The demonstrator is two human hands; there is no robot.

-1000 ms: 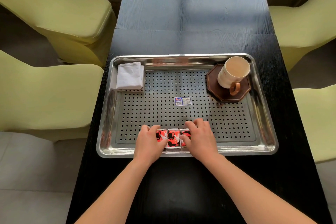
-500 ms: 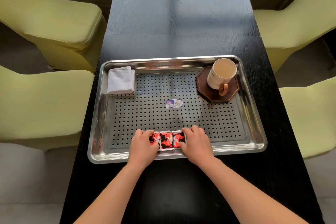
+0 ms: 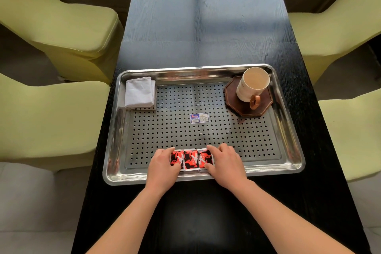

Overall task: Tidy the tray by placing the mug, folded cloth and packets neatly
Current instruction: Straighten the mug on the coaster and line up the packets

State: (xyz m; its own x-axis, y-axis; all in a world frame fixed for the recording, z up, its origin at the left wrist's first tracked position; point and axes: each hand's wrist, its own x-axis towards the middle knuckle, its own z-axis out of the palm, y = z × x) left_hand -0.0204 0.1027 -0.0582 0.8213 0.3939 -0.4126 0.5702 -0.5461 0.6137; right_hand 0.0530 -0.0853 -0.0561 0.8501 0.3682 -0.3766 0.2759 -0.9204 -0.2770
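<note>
Red-and-black packets [image 3: 190, 160] sit squared in a row at the tray's [image 3: 292, 150] near edge. Our left hand [image 3: 162, 168] and right hand [image 3: 224, 163] still grip the row's ends, barely shifted. Beyond, the folded cloth [image 3: 140, 92] lies far-left and the mug [image 3: 252, 84] stands far-right, so we judge the tidying nearly done.

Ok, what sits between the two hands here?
In the head view, three red packets lie side by side between the left hand and the right hand, at the near edge of the tray.
</note>
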